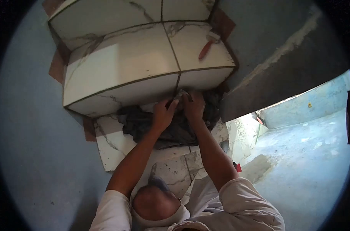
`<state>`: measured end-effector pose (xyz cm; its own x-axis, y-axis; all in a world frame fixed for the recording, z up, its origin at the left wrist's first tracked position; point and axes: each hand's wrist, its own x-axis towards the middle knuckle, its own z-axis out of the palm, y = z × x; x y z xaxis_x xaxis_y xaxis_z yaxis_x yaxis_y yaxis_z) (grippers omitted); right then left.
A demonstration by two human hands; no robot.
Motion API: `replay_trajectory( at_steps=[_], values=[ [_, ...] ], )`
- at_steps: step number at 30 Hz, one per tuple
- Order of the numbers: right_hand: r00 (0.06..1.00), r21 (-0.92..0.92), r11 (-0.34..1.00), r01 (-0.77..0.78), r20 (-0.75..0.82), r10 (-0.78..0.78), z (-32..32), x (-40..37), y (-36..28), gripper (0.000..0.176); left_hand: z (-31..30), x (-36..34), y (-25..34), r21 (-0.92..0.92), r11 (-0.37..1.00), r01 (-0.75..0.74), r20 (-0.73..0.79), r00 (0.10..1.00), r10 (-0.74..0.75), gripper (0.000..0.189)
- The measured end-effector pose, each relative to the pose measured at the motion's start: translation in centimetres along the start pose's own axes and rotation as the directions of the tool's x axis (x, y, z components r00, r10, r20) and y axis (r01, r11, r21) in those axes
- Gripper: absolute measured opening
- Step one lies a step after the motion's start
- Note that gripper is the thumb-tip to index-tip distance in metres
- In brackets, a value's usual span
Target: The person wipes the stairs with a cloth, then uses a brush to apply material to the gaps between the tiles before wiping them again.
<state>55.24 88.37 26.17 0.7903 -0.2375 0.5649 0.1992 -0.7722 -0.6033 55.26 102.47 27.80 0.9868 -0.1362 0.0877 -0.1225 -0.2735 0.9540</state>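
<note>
My left hand [164, 114] and my right hand [194, 106] are close together, just in front of a stair riser [144, 89] faced with white marbled tile. Between their fingertips is a small crumpled greyish-white thing [181, 94], at the dark joint line of the riser. Both hands look closed in a pinch around it; what it is I cannot make out. A dark bunched cloth [165, 133] lies under my hands and wrists on the lower step [109, 136]. On the tread above rests a paintbrush [206, 49] with a red handle, apart from both hands.
Further tiled steps [117, 15] rise at the top. A blue wall [28, 115] borders the stairs on the left, a dark grey-blue wall [275, 57] on the right. Below lie worn tiles [173, 175] and a bent knee [155, 202]. A bright pale-blue floor [298, 161] shows at right.
</note>
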Motion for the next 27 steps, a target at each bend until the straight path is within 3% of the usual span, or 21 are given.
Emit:
replay_trajectory(
  at_steps=[3, 4, 6, 7, 8, 11, 13, 15, 17, 19, 21, 23, 25, 27],
  values=[
    [0.997, 0.004, 0.999, -0.039, -0.059, 0.039, 1.1, -0.7, 2.6, 0.019, 3.4, 0.5, -2.3, 0.122, 0.991, -0.062, -0.137, 0.987, 0.078, 0.029],
    [0.997, -0.056, 0.997, -0.053, -0.053, 0.050, 0.8, -0.6, 2.9, 0.021, 4.4, 0.4, -2.3, 0.111, 0.993, -0.045, -0.139, 0.988, 0.061, 0.029],
    [0.998, -0.123, 0.990, -0.063, -0.027, 0.060, 0.8, -0.3, 3.3, 0.023, 5.8, 0.1, -2.3, 0.046, 0.999, -0.013, -0.327, 0.945, 0.027, 0.027],
    [0.998, -0.100, 0.994, 0.038, -0.053, -0.043, 0.9, 0.4, 2.9, 0.025, 5.7, 0.1, -2.3, 0.036, 0.999, 0.006, -0.331, 0.943, 0.006, 0.027],
    [0.986, -0.078, 0.987, 0.138, -0.080, -0.144, 1.0, 0.9, 2.7, 0.028, 5.6, 0.1, -2.2, -0.074, 0.995, 0.066, -0.369, 0.925, -0.088, 0.024],
    [0.969, -0.112, 0.973, 0.203, -0.118, -0.215, 2.3, 1.4, 2.1, 0.033, 5.3, 0.2, -2.0, -0.266, 0.948, 0.177, -0.405, 0.872, -0.276, 0.023],
    [0.976, -0.064, 0.983, 0.170, -0.126, -0.177, 2.8, 1.7, 1.4, 0.033, 4.9, 0.8, -1.7, -0.342, 0.912, 0.225, -0.411, 0.837, -0.361, 0.025],
    [0.982, -0.021, 0.992, 0.128, -0.140, -0.129, 3.3, 1.4, 0.7, 0.032, 4.6, 1.3, -1.5, -0.265, 0.954, 0.141, -0.490, 0.832, -0.259, 0.028],
    [0.979, 0.100, 0.992, -0.075, -0.183, 0.092, 3.9, 0.8, 0.3, 0.030, 4.5, 1.6, -1.9, -0.276, 0.953, 0.125, -0.496, 0.831, -0.253, 0.028],
    [0.981, 0.066, 0.991, -0.113, -0.154, 0.122, 4.6, -0.1, 0.7, 0.028, 4.4, 1.4, -2.4, -0.280, 0.954, 0.111, -0.498, 0.832, -0.243, 0.029],
    [0.977, 0.036, 0.988, -0.153, -0.145, 0.156, 4.9, -0.7, 0.8, 0.027, 3.9, 1.1, -2.9, -0.244, 0.950, 0.194, -0.400, 0.872, -0.281, 0.022],
    [0.968, 0.007, 0.969, -0.247, -0.047, 0.247, 4.5, -0.9, 0.1, 0.024, 3.6, 0.9, -2.9, -0.196, 0.962, 0.192, -0.393, 0.883, -0.256, 0.021],
    [0.952, 0.011, 0.955, -0.296, -0.084, 0.296, 4.8, -1.5, -0.8, 0.021, 3.1, 0.7, -2.5, -0.134, 0.975, 0.179, -0.373, 0.902, -0.217, 0.020],
    [0.930, 0.023, 0.938, -0.346, -0.124, 0.346, 5.2, -2.0, -2.8, 0.020, 2.3, 0.6, -1.4, 0.118, 0.987, -0.107, -0.515, 0.844, 0.153, 0.013]
  ],
)
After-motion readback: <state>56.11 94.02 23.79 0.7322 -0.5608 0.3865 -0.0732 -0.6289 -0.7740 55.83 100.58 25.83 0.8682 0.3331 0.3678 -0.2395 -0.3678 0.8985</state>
